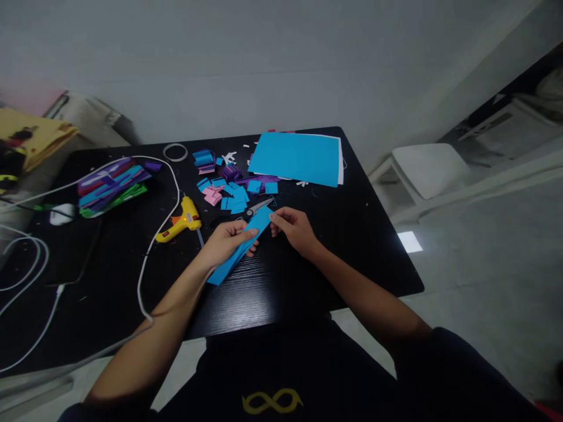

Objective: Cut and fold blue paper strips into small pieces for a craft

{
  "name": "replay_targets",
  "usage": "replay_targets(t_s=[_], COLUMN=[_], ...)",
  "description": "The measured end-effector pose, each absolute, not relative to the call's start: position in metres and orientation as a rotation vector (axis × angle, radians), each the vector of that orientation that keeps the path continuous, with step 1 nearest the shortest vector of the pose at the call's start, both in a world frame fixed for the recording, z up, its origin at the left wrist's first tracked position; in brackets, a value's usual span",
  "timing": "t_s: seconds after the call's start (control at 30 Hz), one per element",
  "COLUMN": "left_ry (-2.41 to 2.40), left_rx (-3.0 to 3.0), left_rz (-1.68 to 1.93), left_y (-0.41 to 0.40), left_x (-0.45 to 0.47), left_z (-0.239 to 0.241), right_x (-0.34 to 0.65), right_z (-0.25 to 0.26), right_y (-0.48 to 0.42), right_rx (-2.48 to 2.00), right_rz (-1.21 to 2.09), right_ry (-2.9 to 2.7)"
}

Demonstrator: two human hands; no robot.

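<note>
Across its middle, a long blue strip, folded or layered along its length, is gripped by my left hand, thumb on top and fingers beneath. My right hand pinches the strip's far end between thumb and fingertips. Just beyond the strip lie scissors, their blades pointing right and their handles partly behind my left hand. Small blue cut pieces, pink pieces and a purple bundle are scattered past the scissors.
A yellow glue gun rests left of my left hand. Large blue sheets lie at the back right of the black table. Bundled coloured strips, a white cable and a phone occupy the left. A white stool stands right.
</note>
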State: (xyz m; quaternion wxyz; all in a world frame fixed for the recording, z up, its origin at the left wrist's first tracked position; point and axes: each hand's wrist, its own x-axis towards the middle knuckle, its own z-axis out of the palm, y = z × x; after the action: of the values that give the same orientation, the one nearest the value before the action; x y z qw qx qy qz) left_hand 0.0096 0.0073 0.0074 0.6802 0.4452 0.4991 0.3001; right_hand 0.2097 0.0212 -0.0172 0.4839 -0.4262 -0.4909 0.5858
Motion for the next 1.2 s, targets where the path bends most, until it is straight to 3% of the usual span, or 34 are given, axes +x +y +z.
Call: replay_targets(t_s=[0.37, 1.2], left_ry=[1.08, 1.122], left_rx=[1.044, 0.98], left_rz=[0.674, 0.59], left_y=[0.0052, 0.0053], left_x=[0.0114, 0.0102], left_z=[0.0048, 0.0045], right_x=[0.2049, 0.2098], right_z=[-0.0184, -0.0178], right_y=[0.0156, 0.0211], right_rx=[-1.049, -1.079], right_rz=[1.678, 1.57], right_ry=[-1.184, -1.175])
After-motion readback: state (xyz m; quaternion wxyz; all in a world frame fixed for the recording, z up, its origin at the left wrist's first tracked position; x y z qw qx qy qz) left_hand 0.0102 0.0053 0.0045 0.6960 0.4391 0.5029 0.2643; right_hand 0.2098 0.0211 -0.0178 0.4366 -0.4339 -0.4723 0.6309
